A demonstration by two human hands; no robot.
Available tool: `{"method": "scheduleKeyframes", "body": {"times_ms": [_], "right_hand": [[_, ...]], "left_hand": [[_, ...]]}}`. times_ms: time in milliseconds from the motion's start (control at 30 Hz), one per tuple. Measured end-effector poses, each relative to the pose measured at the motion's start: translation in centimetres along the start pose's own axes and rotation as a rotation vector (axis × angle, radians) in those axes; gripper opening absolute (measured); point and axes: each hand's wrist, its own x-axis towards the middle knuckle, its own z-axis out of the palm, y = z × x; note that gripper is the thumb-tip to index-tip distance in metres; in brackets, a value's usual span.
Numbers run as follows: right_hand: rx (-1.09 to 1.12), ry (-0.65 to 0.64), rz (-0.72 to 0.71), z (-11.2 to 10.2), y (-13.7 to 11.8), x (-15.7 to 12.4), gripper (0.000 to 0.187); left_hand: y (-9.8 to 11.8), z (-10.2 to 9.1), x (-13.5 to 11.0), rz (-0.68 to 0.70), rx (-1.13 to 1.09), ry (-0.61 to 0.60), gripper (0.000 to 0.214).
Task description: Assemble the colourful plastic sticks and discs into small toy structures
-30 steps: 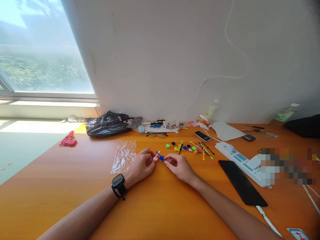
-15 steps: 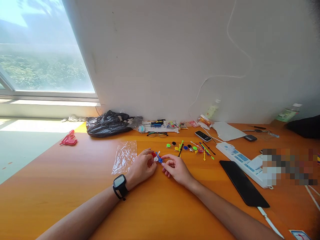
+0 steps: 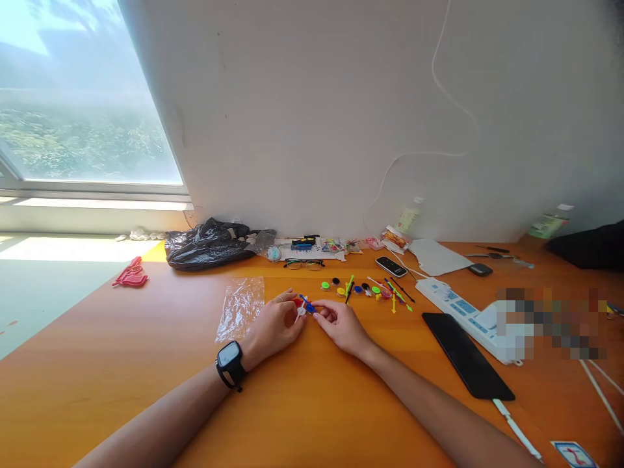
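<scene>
My left hand (image 3: 276,320), with a ring and a black watch on the wrist, is closed round a small white plastic piece (image 3: 301,311). A red piece (image 3: 298,302) shows just behind it, partly hidden by the fingers. My right hand (image 3: 342,325) pinches a small blue arrow-shaped plastic piece (image 3: 307,303) between thumb and forefinger, close against the white one. Whether the blue and white pieces are joined I cannot tell. Beyond my right hand lie several coloured discs (image 3: 340,292) and thin arrow-shaped pieces (image 3: 394,300) in green, yellow, black and blue.
A clear plastic bag (image 3: 240,309) lies left of my left hand. Eyeglasses (image 3: 304,264) and a black bag (image 3: 209,246) are at the back. On the right are a black phone (image 3: 467,355), a white power strip (image 3: 463,316) and a small black-and-white device (image 3: 390,266).
The blue arrow in my right fingers has turned, its tip swinging to the left over the white piece. My right fingers have curled in more. The view has shifted slightly.
</scene>
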Motion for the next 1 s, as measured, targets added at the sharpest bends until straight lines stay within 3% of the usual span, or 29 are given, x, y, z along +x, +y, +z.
{"method": "scheduleKeyframes", "body": {"times_ms": [233,400,667,867,1000], "right_hand": [[-0.035,-0.031,-0.030,-0.7,0.1,-0.2,0.041],[-0.047,-0.075,-0.097,-1.0,-0.2,-0.4,0.034],[-0.173,-0.086,-0.230,-1.4,-0.4,-0.2,0.029],[-0.320,-0.128,-0.306,-1.5,-0.9,0.0,0.044],[-0.380,-0.159,-0.357,-1.3,-0.9,0.1,0.054]], "left_hand": [[-0.3,-1.4,0.2,-0.007,0.190,0.121,0.010],[0.4,-1.8,0.0,-0.008,0.206,0.087,0.008],[0.1,0.0,-0.6,-0.035,0.124,0.009,0.028],[-1.8,1.8,-0.5,-0.065,0.010,0.065,0.027],[-2.2,2.0,-0.1,-0.063,0.011,0.082,0.017]]}}
